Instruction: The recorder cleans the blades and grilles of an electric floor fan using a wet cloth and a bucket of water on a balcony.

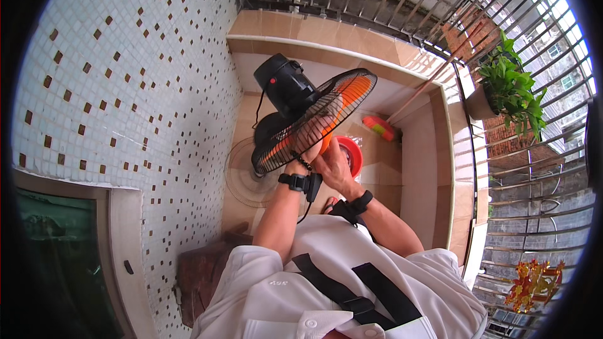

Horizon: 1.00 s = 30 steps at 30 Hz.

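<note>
A black electric fan point(291, 85) with orange blades point(354, 90) stands tilted before me, its wire grille point(273, 160) around the blades. My left hand point(314, 134) shows partly through the wires, gripping the blades. Close beside it, my right hand point(335, 165) touches the orange part near the grille's lower edge; its fingertips are hidden. A separate round wire grille point(240, 183) lies on the tiled floor to the left, partly under the fan. Just beyond my right hand is a red plastic basin point(357, 150), partly hidden, with something wet inside.
A red-and-yellow mop or broom head point(378, 128) rests on the floor, its long pole point(424, 85) leaning on the ledge. A mosaic-tiled wall point(188, 80) bounds the left. Metal window bars point(523, 150) and a potted plant point(483, 103) are at right. Reddish-brown furniture point(200, 273) stands near my left side.
</note>
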Motion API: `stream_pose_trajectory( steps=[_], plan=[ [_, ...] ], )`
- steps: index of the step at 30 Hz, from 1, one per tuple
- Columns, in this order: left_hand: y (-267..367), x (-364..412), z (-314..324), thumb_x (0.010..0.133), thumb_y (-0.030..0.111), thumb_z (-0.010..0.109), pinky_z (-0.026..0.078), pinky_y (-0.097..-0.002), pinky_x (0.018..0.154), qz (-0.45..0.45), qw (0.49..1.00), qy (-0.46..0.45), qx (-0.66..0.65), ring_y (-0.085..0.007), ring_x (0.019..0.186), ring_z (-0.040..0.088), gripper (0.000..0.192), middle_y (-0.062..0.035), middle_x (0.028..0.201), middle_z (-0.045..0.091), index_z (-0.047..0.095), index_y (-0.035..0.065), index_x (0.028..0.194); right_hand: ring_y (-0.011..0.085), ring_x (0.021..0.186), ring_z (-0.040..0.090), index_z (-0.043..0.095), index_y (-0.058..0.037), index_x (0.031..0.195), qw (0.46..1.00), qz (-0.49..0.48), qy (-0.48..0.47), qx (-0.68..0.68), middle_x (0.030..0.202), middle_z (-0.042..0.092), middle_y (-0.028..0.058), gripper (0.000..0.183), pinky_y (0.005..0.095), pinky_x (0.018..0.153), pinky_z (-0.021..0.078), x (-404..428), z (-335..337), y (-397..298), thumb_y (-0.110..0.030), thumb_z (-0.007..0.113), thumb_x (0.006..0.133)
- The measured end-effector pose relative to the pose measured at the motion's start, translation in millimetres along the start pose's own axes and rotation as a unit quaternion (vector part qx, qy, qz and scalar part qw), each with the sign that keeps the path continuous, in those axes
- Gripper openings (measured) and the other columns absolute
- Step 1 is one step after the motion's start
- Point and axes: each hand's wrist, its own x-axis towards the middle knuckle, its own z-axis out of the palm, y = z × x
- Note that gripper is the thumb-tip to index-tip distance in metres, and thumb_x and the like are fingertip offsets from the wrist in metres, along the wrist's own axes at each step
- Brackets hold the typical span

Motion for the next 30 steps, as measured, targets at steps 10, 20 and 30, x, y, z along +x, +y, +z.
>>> stream_pose_trajectory(
  steps=[10,20,30],
  plan=[
    [47.0,27.7,-61.2,0.097,0.057,0.045,0.049,-0.0417,0.083,-0.215,0.954,-0.127,-0.166,-0.0342,0.096,0.063,0.060,-0.0200,0.104,0.067,0.062,0.0026,0.115,0.0390,0.090,0.068,0.037,0.0023,0.115,0.997,0.003,-0.049,-0.058,0.093,0.067,0.0225,0.032,0.0416,0.074,0.0528,3.3,0.1,-18.5,-0.003,0.056,0.089],
    [16.7,-44.3,-18.1,0.099,0.039,0.052,0.046,-0.0433,0.093,-0.125,0.968,-0.014,-0.215,-0.0386,0.108,0.057,0.044,-0.0256,0.128,0.056,0.059,0.0075,0.129,0.0269,0.103,0.067,0.051,0.0013,0.127,0.992,0.000,-0.012,0.127,0.110,0.068,0.0176,0.039,0.0357,0.086,0.0510,16.1,-19.6,-12.1,-0.007,0.058,0.090],
    [30.7,-6.5,-23.4,0.098,0.048,0.051,0.047,-0.0352,0.088,-0.202,0.929,-0.026,-0.310,-0.0198,0.098,0.059,0.051,-0.0088,0.105,0.067,0.064,0.0016,0.114,0.0258,0.098,0.068,0.052,0.0033,0.128,0.998,-0.038,-0.012,0.046,0.110,0.068,0.0173,0.037,0.0362,0.087,0.0510,17.0,-34.5,-8.2,-0.015,0.055,0.097]
  ],
)
